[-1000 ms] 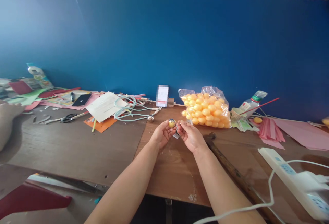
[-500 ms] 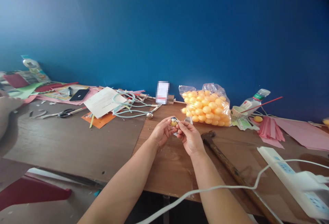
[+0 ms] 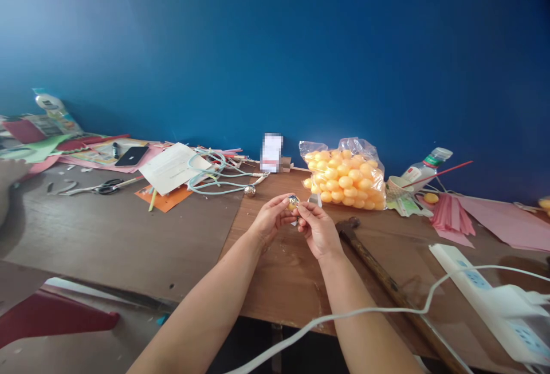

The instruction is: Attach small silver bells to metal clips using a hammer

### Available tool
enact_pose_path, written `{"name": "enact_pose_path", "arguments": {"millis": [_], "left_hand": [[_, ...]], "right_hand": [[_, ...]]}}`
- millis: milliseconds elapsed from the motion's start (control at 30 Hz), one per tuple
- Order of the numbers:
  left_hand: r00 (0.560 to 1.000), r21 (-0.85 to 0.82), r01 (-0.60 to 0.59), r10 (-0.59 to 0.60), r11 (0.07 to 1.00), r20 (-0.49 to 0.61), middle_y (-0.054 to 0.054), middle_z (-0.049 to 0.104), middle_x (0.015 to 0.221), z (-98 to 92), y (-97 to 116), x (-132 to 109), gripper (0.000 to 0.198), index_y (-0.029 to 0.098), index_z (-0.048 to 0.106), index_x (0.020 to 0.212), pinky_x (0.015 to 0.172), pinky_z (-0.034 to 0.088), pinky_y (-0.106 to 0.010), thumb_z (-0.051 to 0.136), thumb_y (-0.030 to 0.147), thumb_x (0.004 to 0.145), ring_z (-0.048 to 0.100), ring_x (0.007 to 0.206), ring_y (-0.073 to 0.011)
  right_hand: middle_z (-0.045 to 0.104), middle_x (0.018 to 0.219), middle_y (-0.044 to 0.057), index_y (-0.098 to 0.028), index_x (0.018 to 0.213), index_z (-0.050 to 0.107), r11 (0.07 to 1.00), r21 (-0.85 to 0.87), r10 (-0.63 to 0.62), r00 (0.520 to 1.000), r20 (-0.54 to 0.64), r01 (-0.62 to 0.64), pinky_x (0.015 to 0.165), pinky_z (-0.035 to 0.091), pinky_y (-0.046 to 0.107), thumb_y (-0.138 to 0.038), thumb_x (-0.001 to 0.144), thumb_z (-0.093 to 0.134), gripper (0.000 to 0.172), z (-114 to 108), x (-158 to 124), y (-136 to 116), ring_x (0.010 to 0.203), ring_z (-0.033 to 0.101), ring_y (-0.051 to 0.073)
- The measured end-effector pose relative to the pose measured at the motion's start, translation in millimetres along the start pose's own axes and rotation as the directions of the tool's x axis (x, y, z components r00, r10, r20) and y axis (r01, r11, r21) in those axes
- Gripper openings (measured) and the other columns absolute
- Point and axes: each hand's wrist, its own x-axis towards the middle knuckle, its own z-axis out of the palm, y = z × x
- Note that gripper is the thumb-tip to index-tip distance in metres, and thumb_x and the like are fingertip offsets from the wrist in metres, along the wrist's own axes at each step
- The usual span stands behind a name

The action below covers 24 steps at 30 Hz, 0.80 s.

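Between my two hands, over the middle of the table, is a small shiny metallic ball (image 3: 293, 203). My left hand (image 3: 271, 217) pinches it from the left with the thumb and fingers. From the right, my right hand (image 3: 317, 227) has its thumb and forefinger closed at the ball's edge. Whether the right fingers also hold some small part there is too small to tell. A second silver ball (image 3: 250, 191) lies on the table beyond my left hand. Near it are loops of light blue cord (image 3: 221, 192).
A clear bag of orange-yellow balls (image 3: 344, 182) stands behind my hands. To the right lie a wooden-handled hammer (image 3: 378, 271) and a white power strip (image 3: 468, 279), whose cable crosses in front of my right forearm. Scissors (image 3: 109, 187), a phone (image 3: 132, 156) and papers lie left.
The ball has shifted very slightly to the right and looks a little turned between my fingers. Both hands keep nearly the same place and grip.
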Motion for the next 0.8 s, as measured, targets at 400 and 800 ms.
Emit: {"name": "enact_pose_path", "arguments": {"millis": [400, 800], "left_hand": [[0.999, 0.055, -0.037, 0.037, 0.998, 0.008, -0.011, 0.070, 0.091, -1.9, -3.0, 1.1, 0.037, 0.012, 0.063, 0.111, 0.075, 0.055, -0.029, 0.069, 0.029, 0.078, 0.068, 0.075, -0.0157], [0.999, 0.073, -0.045, 0.046, 0.996, -0.011, -0.012, 0.069, 0.098, -2.7, -4.4, 2.2, 0.038, 0.012, 0.063, 0.111, 0.073, 0.055, -0.028, 0.069, 0.029, 0.078, 0.068, 0.076, -0.0154]], "right_hand": [[0.067, 0.070, 0.000, -0.017, 0.080, 0.070, 1.000, -0.022, -0.001, 0.999, -0.033, 0.000, 0.041, 0.042, 0.015, -0.028, 0.060, 0.082, 0.026, -1.3, 0.8, -0.3, 0.048, 0.047, 0.004], [0.066, 0.070, 0.000, -0.016, 0.076, 0.069, 1.000, -0.006, 0.017, 1.000, -0.024, -0.017, 0.041, 0.042, 0.013, -0.026, 0.061, 0.082, 0.022, -3.0, 2.2, -0.5, 0.049, 0.046, 0.004]]}}
